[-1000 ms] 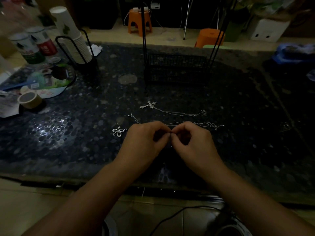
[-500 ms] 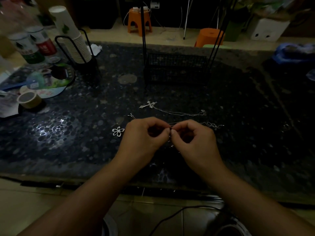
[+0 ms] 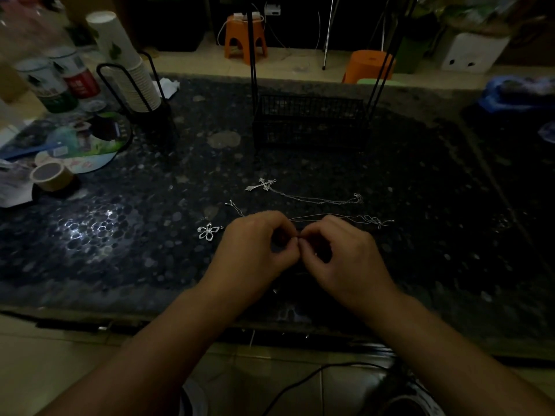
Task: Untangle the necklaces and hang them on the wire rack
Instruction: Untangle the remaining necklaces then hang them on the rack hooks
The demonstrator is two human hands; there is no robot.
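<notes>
My left hand and my right hand meet fingertip to fingertip low over the dark pebble tabletop, both pinching a thin silver chain that runs off to the right to a small knot. A flower pendant lies just left of my left hand. Beyond the hands lies a cross pendant necklace with its chain stretched to the right. The black wire rack stands at the back middle, its uprights rising out of view.
At the left stand a stack of paper cups in a black holder, bottles, a round fan and a tape roll. A blue bag lies at the far right. Orange stools stand on the floor behind.
Both hands have shifted slightly away from me over the chain, still pinched together; the pendants and the rack have not moved.
</notes>
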